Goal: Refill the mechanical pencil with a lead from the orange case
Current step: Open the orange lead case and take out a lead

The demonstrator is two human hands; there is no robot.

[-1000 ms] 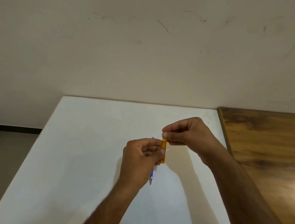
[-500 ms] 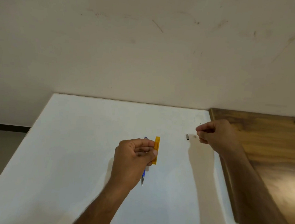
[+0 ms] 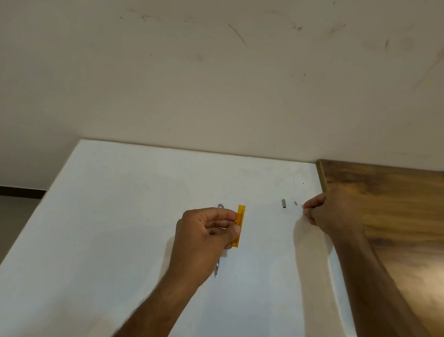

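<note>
Head view, left fingers [image 3: 222,217] pinching slim translucent orange case [image 3: 239,225], right fingers [image 3: 312,210] curled

Head-worn wide view looks forward and down onto the white table [image 3: 121,213].

Orange case [image 3: 239,225] upright; blue pencil [image 3: 217,267] behind.

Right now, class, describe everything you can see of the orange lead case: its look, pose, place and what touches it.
The orange case is a slim, flat, translucent plastic rectangle with a dark line showing through along its length. It is held roughly upright above the white table, long side vertical. The left hand pinches its left edge between thumb and fingertips. Nothing else touches it; the right hand is away to the right.
</note>
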